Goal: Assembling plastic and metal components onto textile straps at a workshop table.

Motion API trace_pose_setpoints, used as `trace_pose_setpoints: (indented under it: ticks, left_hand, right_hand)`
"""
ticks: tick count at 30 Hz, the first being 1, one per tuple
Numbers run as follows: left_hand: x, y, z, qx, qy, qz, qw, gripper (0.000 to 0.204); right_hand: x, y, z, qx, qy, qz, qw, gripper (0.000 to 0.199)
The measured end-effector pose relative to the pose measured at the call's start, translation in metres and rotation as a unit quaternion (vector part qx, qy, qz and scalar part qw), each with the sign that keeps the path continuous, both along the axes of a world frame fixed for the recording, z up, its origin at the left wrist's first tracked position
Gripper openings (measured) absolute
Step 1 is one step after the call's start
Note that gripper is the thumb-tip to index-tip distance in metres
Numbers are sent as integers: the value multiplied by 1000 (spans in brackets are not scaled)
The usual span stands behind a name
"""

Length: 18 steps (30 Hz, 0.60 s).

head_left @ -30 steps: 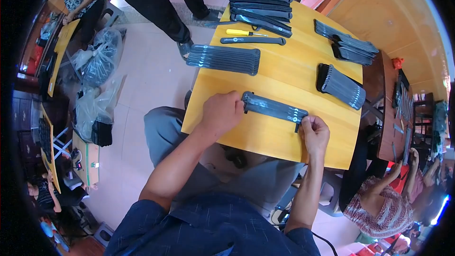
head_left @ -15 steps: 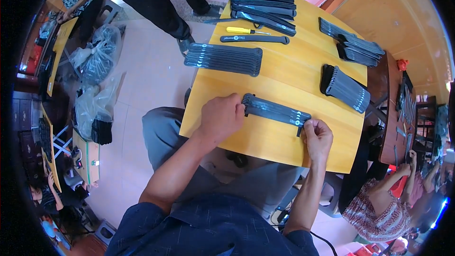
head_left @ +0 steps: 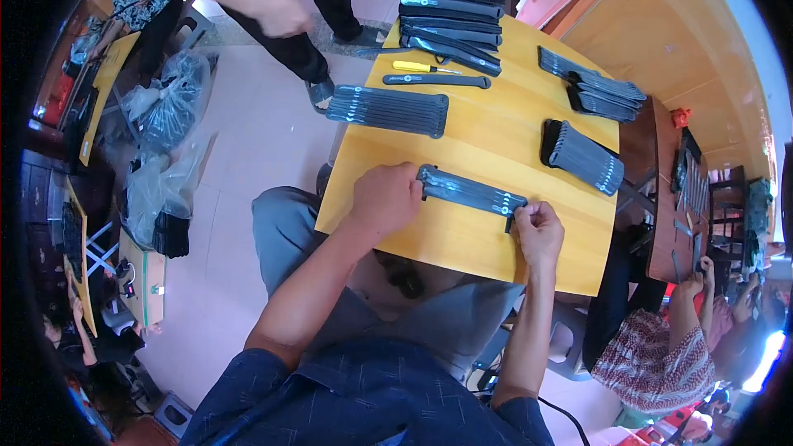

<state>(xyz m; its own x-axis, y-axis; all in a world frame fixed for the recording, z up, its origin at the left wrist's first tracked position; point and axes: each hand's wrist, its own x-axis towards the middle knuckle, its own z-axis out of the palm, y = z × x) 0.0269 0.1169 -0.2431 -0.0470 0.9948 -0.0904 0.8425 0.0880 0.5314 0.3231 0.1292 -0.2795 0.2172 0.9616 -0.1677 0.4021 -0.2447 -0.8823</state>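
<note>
A short stack of flat dark grey strips with rounded ends lies across the near part of the yellow wooden table. My left hand is closed around its left end. At its right end my right hand pinches the strips between thumb and fingers, and a small black tab sticks out below. Beyond my left hand is a fanned row of similar strips. Past it lie a single strip and a yellow-handled screwdriver.
Bulkier black bundles fill the table's far edge. Two more strip piles, a nearer one and a farther one, lie on the right. Another person's hand hangs beyond the table's left side. Plastic bags rest on the floor.
Another person's arm and hand have come farther into view at the upper left. The view has shifted slightly. My hands keep the same hold on the strips.
</note>
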Motion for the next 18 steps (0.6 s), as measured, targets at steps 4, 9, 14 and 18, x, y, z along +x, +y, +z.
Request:
trace_pose_setpoints:
  ticks: [4, 9, 14, 18]
  left_hand:
    - [-1, -3, -5, 39, 10, 2, 999, 19]
    - [-4, -24, 11, 35, -61, 6, 997, 23]
    - [30, -49, -11, 250, 36, -157, 955, 49]
    - [36, -48, -32, 186, 107, -207, 955, 65]
  right_hand:
    - [-11, -6, 18, 41, -120, 7, 992, 16]
    - [-34, -39, 50, 174, -353, 37, 919, 42]
    - [-64, -61, 38, 266, -386, 217, 856, 61]
    - [-63, -61, 17, 201, -410, 257, 852, 68]
